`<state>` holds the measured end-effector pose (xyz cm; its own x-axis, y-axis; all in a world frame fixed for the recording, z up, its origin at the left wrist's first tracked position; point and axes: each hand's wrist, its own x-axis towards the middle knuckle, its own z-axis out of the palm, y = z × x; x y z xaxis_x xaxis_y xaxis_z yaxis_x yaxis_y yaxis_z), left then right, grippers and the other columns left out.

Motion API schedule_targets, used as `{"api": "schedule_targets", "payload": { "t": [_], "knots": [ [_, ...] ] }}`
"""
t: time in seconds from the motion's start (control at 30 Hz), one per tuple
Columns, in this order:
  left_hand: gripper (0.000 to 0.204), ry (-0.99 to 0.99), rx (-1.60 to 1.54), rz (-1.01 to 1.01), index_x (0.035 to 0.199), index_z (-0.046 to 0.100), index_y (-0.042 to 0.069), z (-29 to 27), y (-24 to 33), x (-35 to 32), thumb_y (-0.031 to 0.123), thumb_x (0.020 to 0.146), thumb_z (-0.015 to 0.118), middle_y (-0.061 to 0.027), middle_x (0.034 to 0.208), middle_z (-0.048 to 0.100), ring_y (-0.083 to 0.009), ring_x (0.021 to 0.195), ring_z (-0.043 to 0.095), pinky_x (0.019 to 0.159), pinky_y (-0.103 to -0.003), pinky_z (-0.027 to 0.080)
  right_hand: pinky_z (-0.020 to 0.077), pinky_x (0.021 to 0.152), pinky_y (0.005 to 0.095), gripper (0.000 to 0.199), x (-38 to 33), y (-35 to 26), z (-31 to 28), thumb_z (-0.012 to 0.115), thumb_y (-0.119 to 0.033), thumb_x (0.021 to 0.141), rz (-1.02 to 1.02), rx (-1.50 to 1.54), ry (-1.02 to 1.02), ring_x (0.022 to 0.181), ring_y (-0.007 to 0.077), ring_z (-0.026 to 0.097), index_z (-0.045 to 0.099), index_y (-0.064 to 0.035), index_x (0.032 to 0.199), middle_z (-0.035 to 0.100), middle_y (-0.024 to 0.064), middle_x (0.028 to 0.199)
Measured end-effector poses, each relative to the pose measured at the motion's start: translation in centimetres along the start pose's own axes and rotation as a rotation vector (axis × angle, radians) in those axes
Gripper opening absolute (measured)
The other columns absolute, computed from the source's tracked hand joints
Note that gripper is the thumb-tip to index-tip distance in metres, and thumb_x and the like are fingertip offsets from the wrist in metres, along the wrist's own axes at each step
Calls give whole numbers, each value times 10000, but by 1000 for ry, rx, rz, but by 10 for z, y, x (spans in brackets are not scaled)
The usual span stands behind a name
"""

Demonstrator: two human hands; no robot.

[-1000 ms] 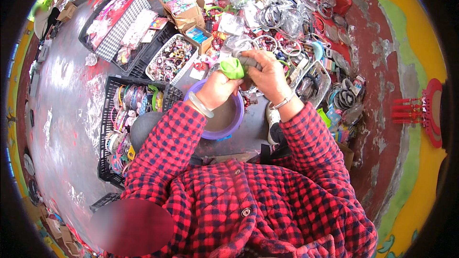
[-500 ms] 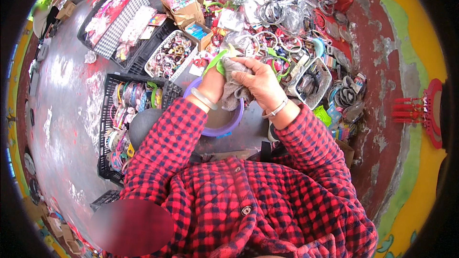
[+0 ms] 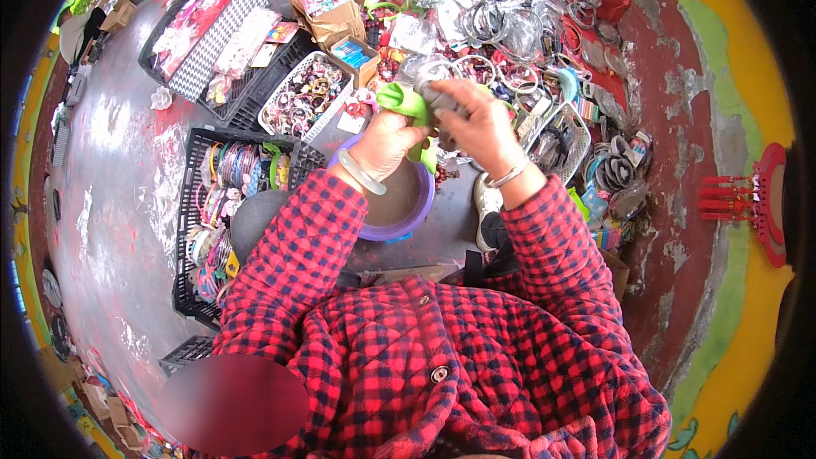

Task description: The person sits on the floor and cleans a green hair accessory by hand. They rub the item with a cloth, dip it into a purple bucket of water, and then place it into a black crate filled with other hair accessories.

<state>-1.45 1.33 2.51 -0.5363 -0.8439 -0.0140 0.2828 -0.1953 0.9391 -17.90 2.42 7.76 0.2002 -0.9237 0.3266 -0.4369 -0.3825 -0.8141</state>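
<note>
My left hand [image 3: 382, 146] is closed on a bright green headband [image 3: 403, 100], whose wide upper part sticks up above the fingers. Part of it also hangs below them. A grey cloth [image 3: 435, 100] is bunched in my right hand [image 3: 486, 126], which is closed around it and works right beside the headband. Whether cloth and headband touch is hard to make out behind the fingers. Below both hands stands a purple basin [image 3: 427, 204] with murky water [image 3: 393, 200] in it.
To the left is a black crate [image 3: 183, 238] full of headbands. Ahead are a white basket [image 3: 327, 119] of small hair accessories, a small box [image 3: 367, 70] and a heap of bagged items [image 3: 501, 21]. Another white basket [image 3: 580, 149] sits on the right. My shoe [image 3: 488, 212] is beside the basin.
The cloth has moved off my left hand's fingers, up and to the right with my right hand. More of the green headband and of the basin's inside now shows.
</note>
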Motion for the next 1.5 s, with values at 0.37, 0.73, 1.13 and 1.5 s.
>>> {"api": "schedule_targets", "payload": {
  "t": [0.37,0.73,1.13,1.5],
  "knots": [
    [264,116,-60,-11,1104,515,3,-5,2,0,6,840,509,-66,1030,577,-165,920,571,768,-276,480,478,694,226,298,-1,-17,-20,602,-23,783,467,796,-191,765,94,592,584,4,1079,639,43,904],
    [331,92,-392,-111,1126,479,8,-2,-1,-2,-85,810,448,-114,1104,511,-220,1056,504,914,-337,413,444,813,371,337,-2,18,25,578,10,696,-195,-250,17,905,329,547,583,-19,1032,586,150,979],
    [348,118,-379,107,1087,516,-19,-21,3,-4,-71,756,420,-97,1044,556,-203,974,533,837,-297,417,447,749,361,358,-16,-7,35,531,15,668,-387,-512,-42,819,269,554,556,14,1025,569,134,976],
    [342,304,-492,10,1195,424,-34,-6,21,-4,144,904,438,-201,1065,569,-273,963,581,856,-378,462,462,786,335,301,-9,-3,18,560,68,682,-307,27,-284,881,246,576,625,-32,958,602,107,909]
  ]
}}
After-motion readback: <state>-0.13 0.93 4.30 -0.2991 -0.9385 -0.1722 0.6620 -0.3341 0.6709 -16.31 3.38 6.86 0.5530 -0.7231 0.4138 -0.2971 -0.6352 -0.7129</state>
